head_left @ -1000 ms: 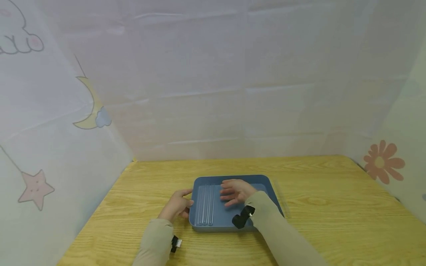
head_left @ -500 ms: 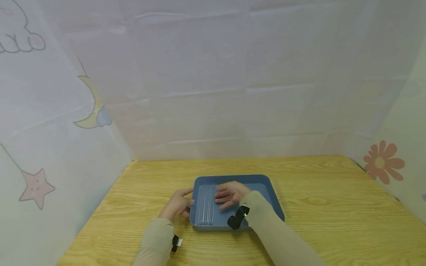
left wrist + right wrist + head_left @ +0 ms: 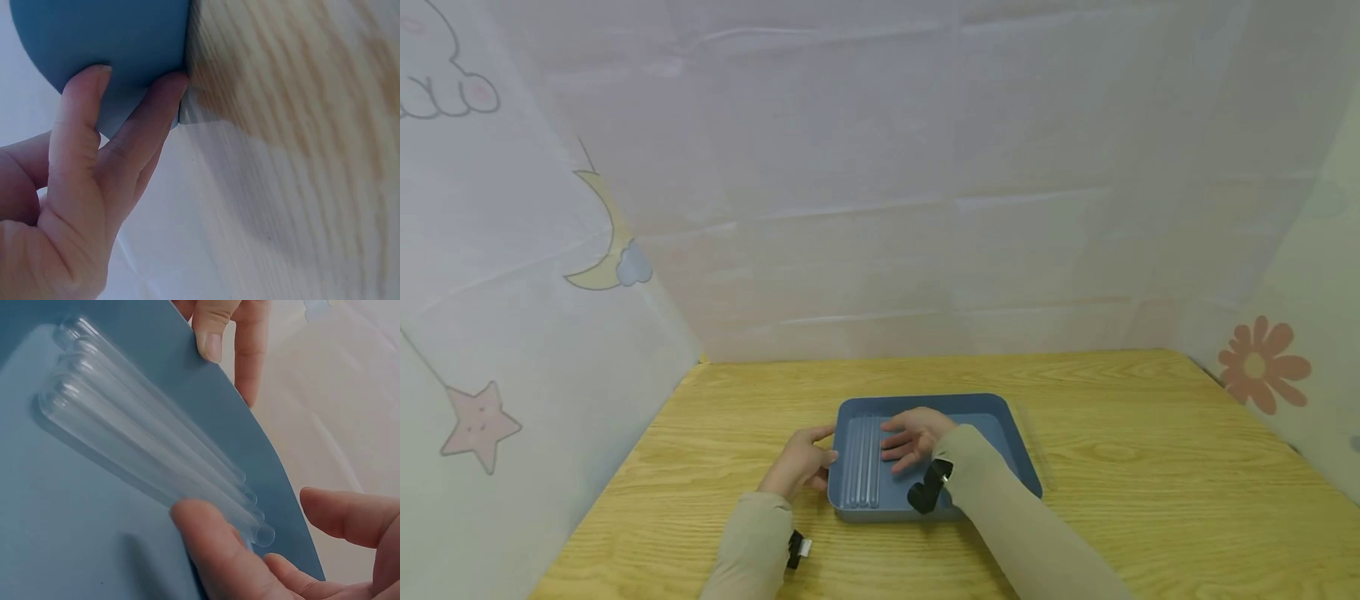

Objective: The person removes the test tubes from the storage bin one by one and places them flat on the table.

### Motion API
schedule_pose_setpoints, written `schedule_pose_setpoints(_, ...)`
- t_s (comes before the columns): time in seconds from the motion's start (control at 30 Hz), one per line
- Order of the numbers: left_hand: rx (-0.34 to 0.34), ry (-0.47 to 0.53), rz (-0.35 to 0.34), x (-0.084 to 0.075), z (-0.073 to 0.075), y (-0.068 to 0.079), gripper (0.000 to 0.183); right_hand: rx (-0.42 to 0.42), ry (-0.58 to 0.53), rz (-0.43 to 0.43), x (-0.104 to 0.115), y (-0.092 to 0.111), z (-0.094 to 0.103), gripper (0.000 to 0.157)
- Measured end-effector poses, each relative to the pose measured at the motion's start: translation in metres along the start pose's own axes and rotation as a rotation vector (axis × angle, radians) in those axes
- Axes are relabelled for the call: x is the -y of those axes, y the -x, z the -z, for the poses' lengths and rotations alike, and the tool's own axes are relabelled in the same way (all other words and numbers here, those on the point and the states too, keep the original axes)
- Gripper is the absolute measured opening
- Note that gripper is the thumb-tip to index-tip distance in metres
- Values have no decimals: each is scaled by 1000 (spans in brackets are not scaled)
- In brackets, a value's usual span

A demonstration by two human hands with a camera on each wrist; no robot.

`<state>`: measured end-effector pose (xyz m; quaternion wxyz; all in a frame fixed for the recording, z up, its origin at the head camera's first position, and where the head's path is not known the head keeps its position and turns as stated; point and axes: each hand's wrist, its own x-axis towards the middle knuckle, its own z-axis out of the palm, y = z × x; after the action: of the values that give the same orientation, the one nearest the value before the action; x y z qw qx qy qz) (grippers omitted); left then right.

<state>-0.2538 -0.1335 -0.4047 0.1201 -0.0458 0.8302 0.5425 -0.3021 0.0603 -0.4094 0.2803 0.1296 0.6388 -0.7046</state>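
Several clear test tubes (image 3: pixel 863 467) lie side by side along the left part of a shallow blue tray (image 3: pixel 977 492). In the right wrist view the tubes (image 3: pixel 150 431) have their rounded ends at the upper left and open ends at the lower right. My left hand (image 3: pixel 801 462) holds the tray's left side, thumb at the rim and fingers against the outer wall (image 3: pixel 119 37). Over the tray, my right hand (image 3: pixel 913 437) has its fingers extended and spread, fingertips right at the outermost tube. Its fingers (image 3: pixel 215 550) partly overlap the tubes' open ends.
A faint, clear, long thin piece (image 3: pixel 1036 446) lies on the wooden table (image 3: pixel 1150 467) just right of the tray. Behind the table hangs a pale wall covering (image 3: pixel 925 208). Printed sheets with a moon (image 3: pixel 602 250) and a flower (image 3: pixel 1262 364) flank the table.
My right hand has moved left across the tray, up to the tubes. The outermost tube lies slightly farther left, closer to the others. My left hand stays at the tray's side.
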Motion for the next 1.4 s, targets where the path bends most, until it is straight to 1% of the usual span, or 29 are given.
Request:
schedule_pose_setpoints(0.1,0,5,8,-1,0,0,51,-27,4,-7,1,-1,-2,52)
schedule_pose_setpoints(0.2,-2,6,18,-1,0,0,51,-46,40,0,2,0,-4,49)
schedule_pose_setpoints(0.3,-2,2,17,-1,1,-1,51,-65,108,25,3,2,-7,46)
schedule_pose_setpoints(0.47,5,1,2,0,2,0,51,-95,231,78,3,6,-14,45)
schedule_pose_setpoints(0.6,6,-6,2,0,3,0,51,-101,305,104,3,8,-19,36)
schedule_pose_setpoints(0.73,6,-9,8,1,2,0,51,-117,371,108,2,8,-21,25)
schedule_pose_setpoints(0.87,7,-2,10,2,2,-1,51,-132,418,102,2,8,-22,19)
schedule_pose_setpoints(1.03,5,-3,7,4,2,-1,52,-126,419,81,2,5,-21,18)
schedule_pose_setpoints(1.17,8,4,1,4,3,0,52,-115,379,72,2,1,-17,20)
schedule_pose_setpoints(1.23,10,6,0,4,3,0,52,-102,339,69,1,-2,-14,26)
schedule_pose_setpoints(1.4,17,8,-5,3,2,0,52,-50,193,51,1,-6,-7,49)
